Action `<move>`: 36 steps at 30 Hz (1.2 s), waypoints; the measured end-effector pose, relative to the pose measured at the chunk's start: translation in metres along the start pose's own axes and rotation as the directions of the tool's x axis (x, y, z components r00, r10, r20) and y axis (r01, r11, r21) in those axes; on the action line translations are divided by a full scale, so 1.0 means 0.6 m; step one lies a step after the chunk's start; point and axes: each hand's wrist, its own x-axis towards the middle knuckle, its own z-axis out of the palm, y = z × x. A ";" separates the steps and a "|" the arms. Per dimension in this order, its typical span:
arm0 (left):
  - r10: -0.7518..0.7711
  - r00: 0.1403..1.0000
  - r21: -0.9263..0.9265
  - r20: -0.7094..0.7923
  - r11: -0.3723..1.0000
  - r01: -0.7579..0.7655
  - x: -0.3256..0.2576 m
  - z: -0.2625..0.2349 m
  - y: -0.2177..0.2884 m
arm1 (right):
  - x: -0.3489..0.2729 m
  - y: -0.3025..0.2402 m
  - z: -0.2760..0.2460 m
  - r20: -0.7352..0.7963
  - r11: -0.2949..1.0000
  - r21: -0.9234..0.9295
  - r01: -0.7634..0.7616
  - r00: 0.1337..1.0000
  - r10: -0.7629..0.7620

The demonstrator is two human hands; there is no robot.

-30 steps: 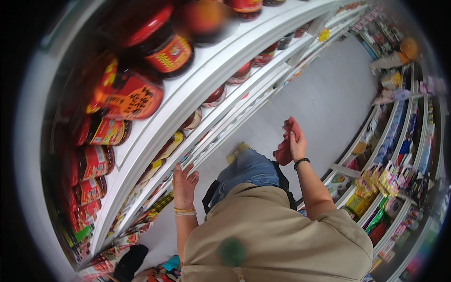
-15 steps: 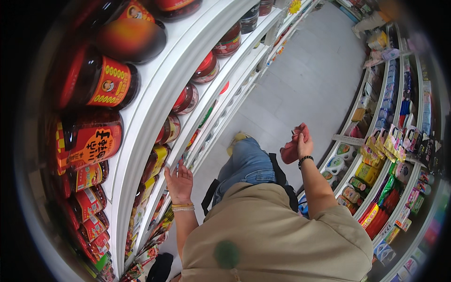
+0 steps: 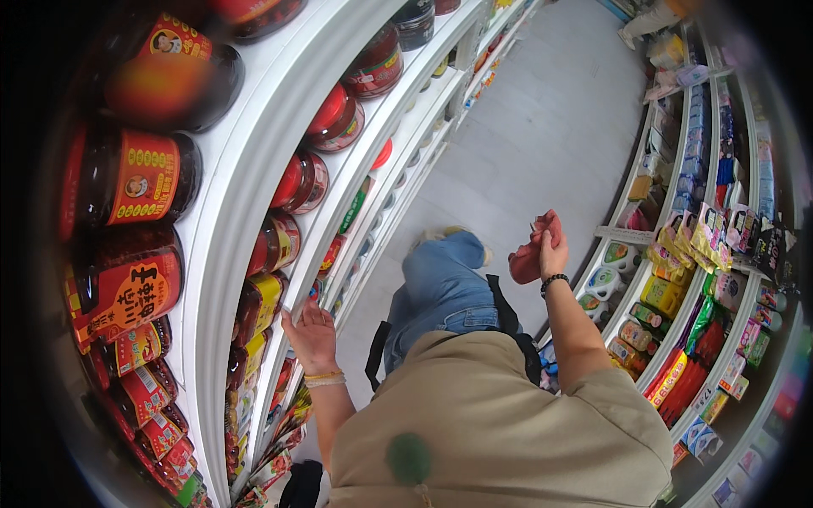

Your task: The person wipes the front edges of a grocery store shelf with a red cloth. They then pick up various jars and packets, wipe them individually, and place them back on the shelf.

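Note:
My left hand (image 3: pixel 313 340), with a pale bracelet at the wrist, is open beside the edge of the white shelf on my left. Its fingers are spread and nothing lies in the palm. My right hand (image 3: pixel 555 247), a dark beaded bracelet at its wrist, is closed on a small dark red pouch-like item (image 3: pixel 526 262) out over the aisle. The exact kind of that item cannot be made out. Nearest to my left hand are yellow-labelled jars (image 3: pixel 269 292) and red-lidded jars (image 3: pixel 301 181) on the shelf.
Large jars of dark sauce (image 3: pixel 144 176) line the upper left shelf (image 3: pixel 222 169). Grey floor (image 3: pixel 533 127) runs ahead between the shelving. Packets, bottles and a yellow jug (image 3: pixel 663 295) fill the right shelves. At the far end a person's leg (image 3: pixel 648 24) shows.
The left shelf and its jars have shifted left and downward in view. My legs have changed position in a step. My right hand still holds the red item; my left hand stays open.

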 end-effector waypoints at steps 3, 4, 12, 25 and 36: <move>0.029 0.998 -0.056 0.055 0.998 -0.026 0.018 -0.012 -0.009 | 0.023 -0.006 0.023 -0.021 0.974 -0.219 0.053 0.998 -0.059; 0.045 0.997 -0.073 0.063 0.997 -0.040 0.020 -0.014 -0.013 | 0.029 -0.007 0.033 -0.017 0.953 -0.296 0.059 0.998 -0.066; 0.403 0.893 -0.238 0.198 0.904 -0.356 0.055 -0.009 -0.073 | 0.138 0.068 0.163 0.217 0.930 -0.325 0.173 0.971 -0.105; 0.644 0.747 -0.156 -0.164 0.731 -0.665 0.071 0.040 -0.090 | 0.357 0.340 0.091 0.531 0.992 -0.055 0.110 0.845 -0.065; 0.759 0.639 -0.221 -0.126 0.606 -0.764 0.129 0.003 -0.056 | 0.486 0.263 -0.025 0.546 0.954 -0.081 0.288 0.814 -0.199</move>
